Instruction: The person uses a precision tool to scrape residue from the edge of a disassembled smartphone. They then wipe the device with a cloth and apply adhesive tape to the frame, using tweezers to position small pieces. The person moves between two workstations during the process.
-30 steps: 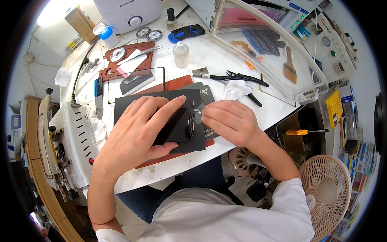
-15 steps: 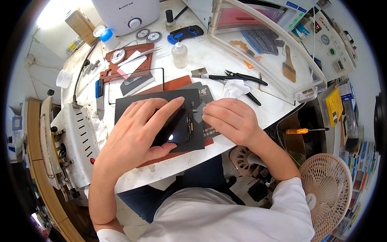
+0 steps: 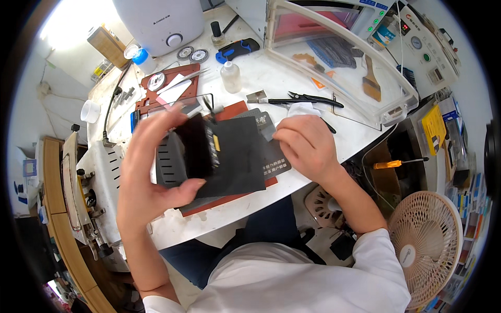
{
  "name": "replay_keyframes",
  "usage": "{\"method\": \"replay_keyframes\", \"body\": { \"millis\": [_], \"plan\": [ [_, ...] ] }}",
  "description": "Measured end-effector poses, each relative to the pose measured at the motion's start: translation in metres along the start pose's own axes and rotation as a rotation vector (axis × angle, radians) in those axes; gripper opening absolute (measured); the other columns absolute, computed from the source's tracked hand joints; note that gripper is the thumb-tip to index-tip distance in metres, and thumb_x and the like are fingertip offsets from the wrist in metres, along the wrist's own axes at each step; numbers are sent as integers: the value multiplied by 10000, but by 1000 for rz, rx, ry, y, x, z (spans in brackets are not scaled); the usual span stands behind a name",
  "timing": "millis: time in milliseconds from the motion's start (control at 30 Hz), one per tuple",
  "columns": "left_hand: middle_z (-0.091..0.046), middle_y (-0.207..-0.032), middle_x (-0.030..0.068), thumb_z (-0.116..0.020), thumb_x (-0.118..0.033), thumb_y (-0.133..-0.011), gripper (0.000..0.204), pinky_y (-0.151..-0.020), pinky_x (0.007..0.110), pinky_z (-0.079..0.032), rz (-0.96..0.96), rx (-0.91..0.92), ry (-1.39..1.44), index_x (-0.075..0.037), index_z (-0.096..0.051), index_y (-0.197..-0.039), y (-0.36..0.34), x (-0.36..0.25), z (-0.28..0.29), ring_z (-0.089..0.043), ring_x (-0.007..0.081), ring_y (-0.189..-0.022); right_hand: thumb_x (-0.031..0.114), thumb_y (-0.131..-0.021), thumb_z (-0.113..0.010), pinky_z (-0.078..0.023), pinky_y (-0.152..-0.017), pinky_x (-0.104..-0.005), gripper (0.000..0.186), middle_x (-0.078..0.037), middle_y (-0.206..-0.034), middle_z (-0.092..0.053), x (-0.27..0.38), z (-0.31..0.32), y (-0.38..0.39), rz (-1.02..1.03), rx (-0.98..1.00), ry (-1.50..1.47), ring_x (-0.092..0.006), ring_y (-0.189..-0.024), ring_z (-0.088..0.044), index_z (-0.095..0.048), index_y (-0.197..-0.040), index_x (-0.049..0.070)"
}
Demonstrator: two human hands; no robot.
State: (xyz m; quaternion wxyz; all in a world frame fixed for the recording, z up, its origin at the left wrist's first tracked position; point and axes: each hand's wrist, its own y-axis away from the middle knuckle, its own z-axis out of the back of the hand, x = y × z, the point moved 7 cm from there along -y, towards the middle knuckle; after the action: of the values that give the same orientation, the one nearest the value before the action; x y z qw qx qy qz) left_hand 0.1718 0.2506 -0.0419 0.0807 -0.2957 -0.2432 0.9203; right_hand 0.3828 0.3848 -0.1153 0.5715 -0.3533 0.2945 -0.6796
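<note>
My left hand grips a dark phone screen by its edges, thumb at the near side and fingers at the far side. The screen is tilted up, with small gold and silver parts along its right edge, and it looks blurred. Beneath it lies a flat black mat. To the right, my right hand has its fingers pinched together over a grey printed mat. A small thin grey sheet pokes out at its fingertips. Beside that hand rests a crumpled white cloth.
Behind the mats stand a dropper bottle and black-handled cutters. A brown tray with tweezers lies at the far left. A clear-lidded box fills the far right, and a fan stands at the near right.
My left hand has lifted the phone screen off the black mat, tilting it up and moving left. My right hand has shifted slightly right, still pinched.
</note>
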Motion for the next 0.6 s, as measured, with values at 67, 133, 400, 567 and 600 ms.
{"method": "replay_keyframes", "body": {
  "millis": [67, 133, 400, 567, 600],
  "plan": [
    [-642, -1308, 183, -898, -342, -733, 887, -1037, 442, -507, -38, -201, 108, 8, -532, -1462, 5, 8, 17, -642, 308, -1178, -24, -693, -725, -515, -715, -369, 226, -56, -999, -668, -5, 0, 0, -65, -2, 37, -244, -838, -652, -674, -896, 61],
    [-586, -1400, 203, -873, -534, -796, 1019, -1115, 465, -474, 120, -426, 373, 40, -436, -1516, 16, 15, 30, -603, 318, -1284, -74, -675, -722, -491, -669, -362, 277, -40, -996, -679, -12, 0, 3, -129, 34, 68, -247, -794, -637, -684, -908, 71],
    [-576, -1374, 233, -497, -701, -960, 897, -982, 462, -576, 419, -587, 1666, -3, -410, -1515, 75, -5, -18, -654, 348, -1168, -50, -765, -660, -504, -687, -339, 180, -58, -910, -690, 1, 23, -18, -347, -62, -61, -232, -788, -636, -717, -888, 69],
    [-624, -1312, 174, -492, -722, -960, 867, -958, 409, -580, 794, -347, 1960, -23, -476, -1473, 142, -35, -82, -675, 300, -1115, 97, -1021, -633, -510, -750, -247, 159, -45, -974, -704, 50, -1, -19, -865, 237, -911, -99, -868, -635, -714, -1141, 32],
    [-628, -1316, 161, -490, -719, -965, 858, -967, 400, -576, 787, -337, 1976, -29, -480, -1474, 149, -41, -85, -671, 294, -1129, 137, -1046, -630, -511, -764, -239, 186, -37, -982, -701, 68, -8, -16, -957, 333, -1112, -82, -883, -629, -704, -1180, 30]
  ]
}}
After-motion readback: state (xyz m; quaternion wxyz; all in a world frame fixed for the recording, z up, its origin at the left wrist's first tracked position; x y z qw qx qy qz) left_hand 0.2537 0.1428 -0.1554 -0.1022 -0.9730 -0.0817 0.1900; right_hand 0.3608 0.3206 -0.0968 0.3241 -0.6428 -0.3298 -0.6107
